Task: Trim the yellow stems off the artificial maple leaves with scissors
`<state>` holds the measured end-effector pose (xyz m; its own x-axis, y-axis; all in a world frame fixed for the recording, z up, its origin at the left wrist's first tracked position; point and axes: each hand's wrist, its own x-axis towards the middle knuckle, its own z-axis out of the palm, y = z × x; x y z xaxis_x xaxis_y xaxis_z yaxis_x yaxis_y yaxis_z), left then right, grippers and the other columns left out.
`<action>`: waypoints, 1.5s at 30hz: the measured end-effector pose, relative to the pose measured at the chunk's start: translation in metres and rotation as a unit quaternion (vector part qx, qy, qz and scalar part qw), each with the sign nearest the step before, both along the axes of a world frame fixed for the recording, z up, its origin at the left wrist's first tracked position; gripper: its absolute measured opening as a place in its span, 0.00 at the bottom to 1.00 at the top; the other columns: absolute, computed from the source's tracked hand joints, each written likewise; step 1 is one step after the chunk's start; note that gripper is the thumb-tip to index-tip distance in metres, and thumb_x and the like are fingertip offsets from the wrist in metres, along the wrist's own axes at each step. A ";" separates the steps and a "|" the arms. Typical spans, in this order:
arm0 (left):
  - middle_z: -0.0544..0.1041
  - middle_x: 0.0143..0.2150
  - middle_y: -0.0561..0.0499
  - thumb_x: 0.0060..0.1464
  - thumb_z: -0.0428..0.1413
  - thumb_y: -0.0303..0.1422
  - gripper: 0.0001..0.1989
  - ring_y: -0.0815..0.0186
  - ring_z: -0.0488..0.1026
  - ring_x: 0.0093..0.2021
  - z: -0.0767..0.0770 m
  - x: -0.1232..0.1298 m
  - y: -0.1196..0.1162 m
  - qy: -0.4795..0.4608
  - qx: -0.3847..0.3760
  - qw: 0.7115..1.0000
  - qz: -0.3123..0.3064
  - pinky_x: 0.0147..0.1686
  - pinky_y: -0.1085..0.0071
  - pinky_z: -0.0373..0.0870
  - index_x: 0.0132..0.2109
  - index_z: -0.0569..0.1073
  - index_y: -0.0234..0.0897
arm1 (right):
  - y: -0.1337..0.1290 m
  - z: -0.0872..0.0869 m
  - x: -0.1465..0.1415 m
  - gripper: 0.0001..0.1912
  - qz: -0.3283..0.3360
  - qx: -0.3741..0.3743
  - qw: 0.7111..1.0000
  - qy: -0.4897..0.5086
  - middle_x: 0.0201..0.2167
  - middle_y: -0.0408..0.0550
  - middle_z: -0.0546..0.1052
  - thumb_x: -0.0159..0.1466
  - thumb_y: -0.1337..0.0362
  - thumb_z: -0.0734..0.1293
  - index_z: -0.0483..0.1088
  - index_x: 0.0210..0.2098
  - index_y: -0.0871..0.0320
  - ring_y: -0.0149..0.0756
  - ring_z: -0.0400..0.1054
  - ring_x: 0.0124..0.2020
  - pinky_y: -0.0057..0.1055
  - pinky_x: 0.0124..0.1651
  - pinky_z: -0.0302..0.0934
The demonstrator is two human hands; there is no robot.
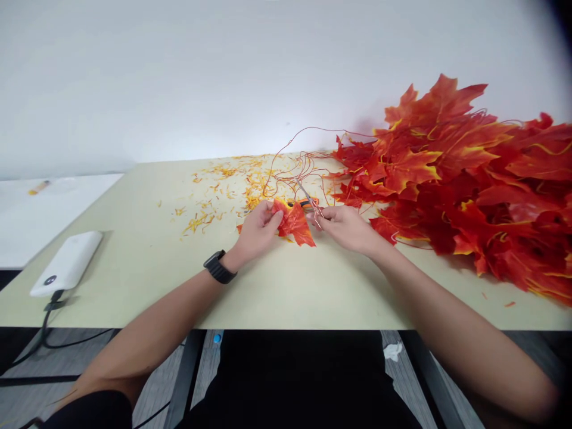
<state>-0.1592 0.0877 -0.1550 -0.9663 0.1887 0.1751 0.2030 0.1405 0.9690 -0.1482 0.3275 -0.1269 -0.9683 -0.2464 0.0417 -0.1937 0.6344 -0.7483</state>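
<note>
Subject wears a black wristwatch [218, 267] on the wrist just behind the left hand [256, 232]. Band is matte black and appears segmented; dark case sits on the outer wrist, its face not readable from this angle. Left forearm [152, 328] and right forearm [451, 333] are uncovered, as is the right hand [346, 229]. A black sleeve [92, 411] ends on the left upper arm at the lower frame edge. A black garment [295, 381] fills the lower middle of the view; too dark to make out folds, seams or markings
</note>
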 end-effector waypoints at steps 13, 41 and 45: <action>0.73 0.32 0.53 0.66 0.55 0.31 0.07 0.71 0.69 0.30 0.003 -0.007 -0.004 0.013 -0.028 0.998 0.060 0.33 0.73 0.65 0.37 0.71 0.35 | -0.001 0.010 0.007 0.36 0.010 -0.035 0.998 -0.042 0.25 0.40 0.57 0.60 0.31 0.72 0.59 0.25 0.56 0.29 0.49 0.27 0.33 0.31 0.42; 0.75 0.35 0.50 0.71 0.49 0.31 0.06 0.65 0.70 0.33 0.019 0.002 -0.021 0.180 -0.253 0.951 0.000 0.36 0.65 0.61 0.51 0.70 0.41 | 0.015 0.009 0.001 0.31 0.145 0.105 0.982 -0.051 0.26 0.41 0.61 0.63 0.41 0.73 0.55 0.26 0.56 0.31 0.53 0.29 0.34 0.34 0.44; 0.72 0.31 0.52 0.71 0.50 0.31 0.06 0.66 0.67 0.29 0.019 0.003 -0.020 0.165 -0.238 0.957 -0.006 0.33 0.66 0.58 0.50 0.69 0.42 | 0.015 0.006 0.000 0.30 0.155 0.093 0.982 -0.056 0.27 0.41 0.60 0.64 0.41 0.72 0.54 0.26 0.55 0.31 0.53 0.29 0.34 0.33 0.45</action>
<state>-0.1563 0.0674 -0.1363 -0.8703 0.3339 0.3620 0.4916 0.5454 0.6789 -0.1484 0.3421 -0.1209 -0.8419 -0.5226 -0.1345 -0.3219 0.6863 -0.6522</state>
